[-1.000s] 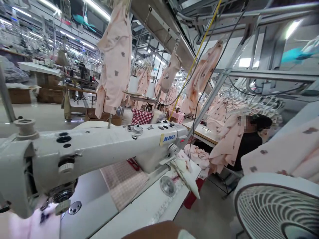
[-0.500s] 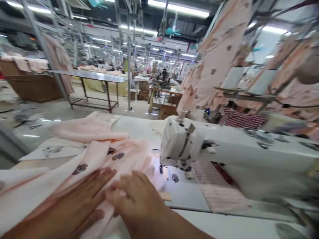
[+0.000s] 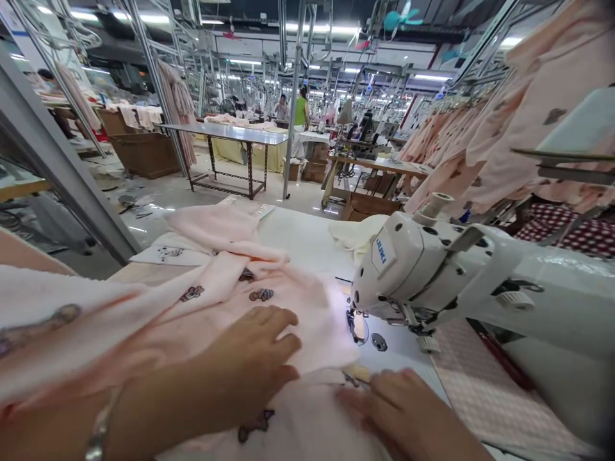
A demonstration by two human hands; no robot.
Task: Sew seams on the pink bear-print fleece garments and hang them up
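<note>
Pale pink plush fabric (image 3: 307, 333) with small printed animal figures is spread over the sewing machine table, its far right edge lying close to the needle area. My left hand (image 3: 254, 346), with a bracelet at the wrist, rests on top of the fabric with fingers a little bent and apart. Nearer the front edge, my right hand (image 3: 398, 403) has its fingers closed on the fabric's right edge; its fingertips are partly hidden. To the right stands a white sewing machine (image 3: 398, 250), its lamp lighting the presser foot (image 3: 355, 323), which shows beside the fabric.
Behind the fabric lie a white printed piece (image 3: 168, 250) and a cream cloth (image 3: 358, 234). A metal post (image 3: 72, 153) rises at left. Pink garments (image 3: 446, 141) hang at right. Beyond are a long table (image 3: 230, 132), a cardboard box (image 3: 144, 153) and a person in green (image 3: 301, 112).
My hands, close together before, are now apart: the right has moved to the fabric's right edge, the left lies on its middle. The view has turned left.
</note>
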